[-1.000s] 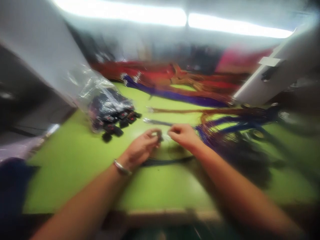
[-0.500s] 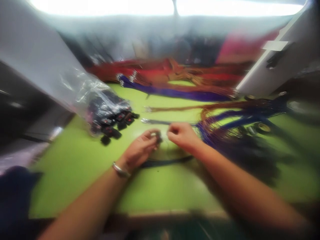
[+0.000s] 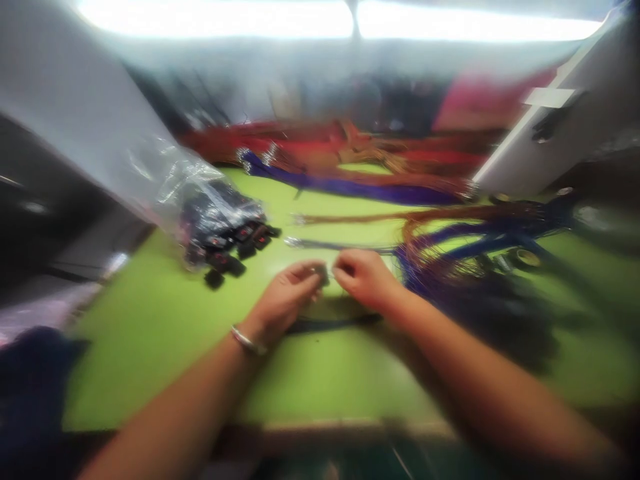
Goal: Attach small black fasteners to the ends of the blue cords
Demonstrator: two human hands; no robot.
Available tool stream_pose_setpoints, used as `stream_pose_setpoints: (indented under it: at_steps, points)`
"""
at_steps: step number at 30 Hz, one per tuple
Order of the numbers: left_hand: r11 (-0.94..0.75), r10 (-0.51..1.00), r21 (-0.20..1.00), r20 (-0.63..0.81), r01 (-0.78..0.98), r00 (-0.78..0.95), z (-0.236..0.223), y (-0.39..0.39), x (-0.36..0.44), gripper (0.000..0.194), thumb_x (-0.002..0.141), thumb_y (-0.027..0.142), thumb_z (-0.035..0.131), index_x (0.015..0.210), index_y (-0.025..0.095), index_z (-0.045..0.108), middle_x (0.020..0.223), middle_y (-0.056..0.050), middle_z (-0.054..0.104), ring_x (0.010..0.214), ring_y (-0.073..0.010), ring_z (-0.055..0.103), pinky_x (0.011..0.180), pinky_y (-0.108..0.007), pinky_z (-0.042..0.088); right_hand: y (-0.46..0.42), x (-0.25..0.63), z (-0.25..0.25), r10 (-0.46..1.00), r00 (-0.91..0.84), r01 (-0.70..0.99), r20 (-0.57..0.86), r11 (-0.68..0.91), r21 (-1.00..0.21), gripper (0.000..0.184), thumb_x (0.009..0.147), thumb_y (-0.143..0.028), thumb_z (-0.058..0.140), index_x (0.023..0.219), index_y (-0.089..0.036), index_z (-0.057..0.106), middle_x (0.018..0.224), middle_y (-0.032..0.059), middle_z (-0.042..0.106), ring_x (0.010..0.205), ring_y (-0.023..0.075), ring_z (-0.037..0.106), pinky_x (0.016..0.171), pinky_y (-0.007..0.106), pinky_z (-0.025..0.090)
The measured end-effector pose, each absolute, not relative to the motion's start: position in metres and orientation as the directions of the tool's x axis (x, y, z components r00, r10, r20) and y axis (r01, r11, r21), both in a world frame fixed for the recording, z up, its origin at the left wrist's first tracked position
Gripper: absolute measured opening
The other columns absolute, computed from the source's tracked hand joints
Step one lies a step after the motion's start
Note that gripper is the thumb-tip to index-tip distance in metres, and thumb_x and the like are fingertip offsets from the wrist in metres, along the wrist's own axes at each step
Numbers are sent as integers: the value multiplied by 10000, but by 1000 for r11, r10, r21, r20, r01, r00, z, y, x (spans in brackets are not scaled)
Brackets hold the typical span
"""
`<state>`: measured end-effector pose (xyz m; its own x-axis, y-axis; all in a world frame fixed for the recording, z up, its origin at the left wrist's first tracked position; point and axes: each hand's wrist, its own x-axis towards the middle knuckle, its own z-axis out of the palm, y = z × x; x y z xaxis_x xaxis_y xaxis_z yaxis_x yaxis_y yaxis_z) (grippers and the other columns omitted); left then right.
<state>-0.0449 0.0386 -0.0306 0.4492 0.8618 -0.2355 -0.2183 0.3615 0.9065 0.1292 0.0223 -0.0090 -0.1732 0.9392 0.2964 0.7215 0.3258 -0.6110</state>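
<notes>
My left hand, with a bangle at the wrist, pinches a small dark connector housing between thumb and fingers. Just to the right, my right hand is closed in a pinch near the connector's face. A thin pale end, perhaps a wire tip, shows faintly between the fingers and the connector; blur hides what it is. Under both hands a dark bundled cable curves across the green table.
Black connectors spill from a clear plastic bag on the left. Blue wires and red-brown wires lie at the back. A tangle of wires and a tape roll sit right. Slanting panels flank the table.
My left hand has brought the connector slightly right, closer to my right fingertips. My right hand stays pinched almost in place. The view has shifted a little.
</notes>
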Motion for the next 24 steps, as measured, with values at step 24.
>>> stream_pose_setpoints:
  at_steps: [24]
  points:
    - [476,794,853,-310,-215,523,-34,40,-45,340,682,203,735,1006,149,651,855,-43,643,589,-50,538,549,-166,420,21,136,-19,930,-209,740,302,353,-573,107,728,-120,525,664,-157,602,621,4,574,575,95,454,579,209,324]
